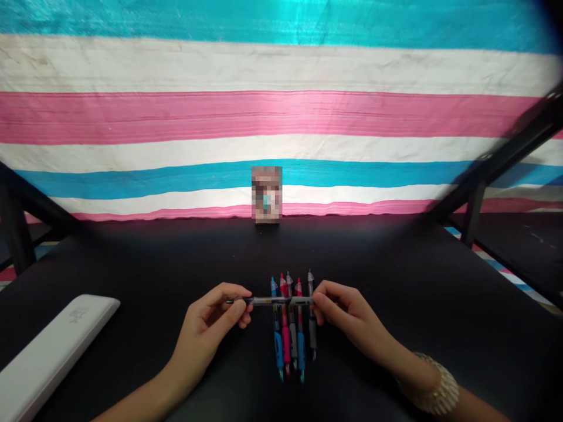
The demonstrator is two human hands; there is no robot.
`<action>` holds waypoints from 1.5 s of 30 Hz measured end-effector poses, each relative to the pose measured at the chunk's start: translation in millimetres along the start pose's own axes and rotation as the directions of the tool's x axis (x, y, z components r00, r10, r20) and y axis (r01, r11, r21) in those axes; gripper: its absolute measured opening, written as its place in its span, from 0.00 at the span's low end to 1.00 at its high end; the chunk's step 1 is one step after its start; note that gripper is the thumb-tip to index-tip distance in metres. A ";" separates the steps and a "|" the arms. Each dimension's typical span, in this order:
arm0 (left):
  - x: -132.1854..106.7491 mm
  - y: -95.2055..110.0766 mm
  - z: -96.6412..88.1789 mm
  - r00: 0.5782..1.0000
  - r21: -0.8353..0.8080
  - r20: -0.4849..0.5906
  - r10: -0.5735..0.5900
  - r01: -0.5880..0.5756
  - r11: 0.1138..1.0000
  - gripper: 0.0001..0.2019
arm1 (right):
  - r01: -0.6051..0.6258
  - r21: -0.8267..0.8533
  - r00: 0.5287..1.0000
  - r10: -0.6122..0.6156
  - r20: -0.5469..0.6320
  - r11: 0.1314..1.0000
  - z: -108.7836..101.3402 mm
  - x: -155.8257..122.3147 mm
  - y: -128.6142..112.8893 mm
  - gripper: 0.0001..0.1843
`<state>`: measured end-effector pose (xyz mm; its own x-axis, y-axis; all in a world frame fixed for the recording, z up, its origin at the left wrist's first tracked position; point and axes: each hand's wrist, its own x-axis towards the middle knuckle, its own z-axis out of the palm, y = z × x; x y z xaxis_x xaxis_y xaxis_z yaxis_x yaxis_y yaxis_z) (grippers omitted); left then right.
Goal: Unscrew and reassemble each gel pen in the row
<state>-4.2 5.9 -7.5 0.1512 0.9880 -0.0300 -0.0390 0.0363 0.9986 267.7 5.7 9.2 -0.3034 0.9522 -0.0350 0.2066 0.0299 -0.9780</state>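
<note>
A clear-barrelled pen with a grey grip is held level between my two hands, above the table. My left hand pinches its dark clicker end. The fingertips of my right hand close on the grey grip end. Below the held pen, several pens lie side by side, pointing away from me: a blue one, a pink one, a grey one, a pen with a red top and blue grip, and a separate grey pen near my right fingers.
On the left of the black table lies a long white case. A small blurred box stands at the back edge. Striped sheeting hangs behind, with black frame bars at both sides.
</note>
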 end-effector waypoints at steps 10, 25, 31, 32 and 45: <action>-2.8 0.4 -1.4 1.000 0.000 -0.005 0.013 -0.013 1.000 0.08 | -0.064 0.085 0.998 0.064 -0.002 0.994 -0.8 0.6 6.6 0.21; -2.9 0.4 -3.2 0.995 -0.097 -0.088 0.040 -0.049 0.994 0.05 | 0.033 0.453 0.970 0.081 -0.230 0.891 -3.3 -3.3 8.9 0.09; -1.4 6.3 -0.9 0.985 -0.151 -0.167 0.051 -0.076 0.986 0.06 | 0.094 0.463 0.955 0.052 -0.292 0.881 -7.0 -5.6 13.4 0.07; -1.3 7.1 -0.6 0.983 -0.153 -0.175 0.051 -0.078 0.985 0.06 | 0.106 0.462 0.954 0.041 -0.297 0.881 -7.2 -5.6 13.8 0.07; -2.1 5.6 -2.1 0.982 -0.156 -0.180 0.051 -0.080 0.985 0.05 | 0.151 0.431 0.953 -0.014 -0.304 0.890 -7.1 -6.2 12.6 0.06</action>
<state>-6.8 4.3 -1.9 -0.0314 0.9994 0.0139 -0.2043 -0.0200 0.9787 278.8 2.3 -1.4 -0.0094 0.9990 0.0433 -0.2630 0.0393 -0.9640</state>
